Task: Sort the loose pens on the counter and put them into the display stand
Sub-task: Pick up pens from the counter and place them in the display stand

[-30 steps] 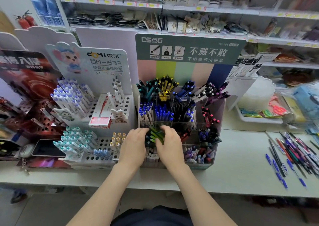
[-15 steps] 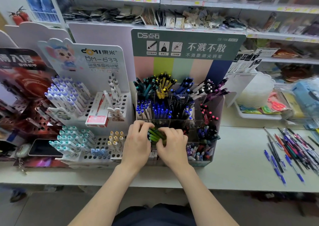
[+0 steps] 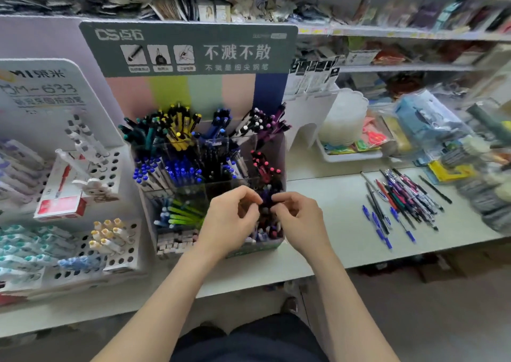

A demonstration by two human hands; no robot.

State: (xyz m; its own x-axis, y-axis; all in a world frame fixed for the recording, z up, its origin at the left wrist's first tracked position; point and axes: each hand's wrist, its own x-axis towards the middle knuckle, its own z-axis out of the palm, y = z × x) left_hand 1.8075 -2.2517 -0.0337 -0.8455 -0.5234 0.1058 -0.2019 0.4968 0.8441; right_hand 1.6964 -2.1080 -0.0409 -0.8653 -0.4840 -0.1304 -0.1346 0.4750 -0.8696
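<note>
The tiered clear display stand with a green header stands on the white counter; its compartments hold pens sorted by colour. My left hand and my right hand meet over its lower right compartment. Their fingertips pinch a bunch of dark purple pens standing there. Green pens stand in the compartment to the left of my hands. A pile of loose pens, blue, black, red and purple, lies on the counter to the right.
A white perforated pen rack with a red box stands left of the stand. A white tray and bagged goods sit at the back right. Stocked shelves run behind.
Both hands have moved right, from the green pens to the purple pens in the lower right compartment. The view has swung right and closer.
</note>
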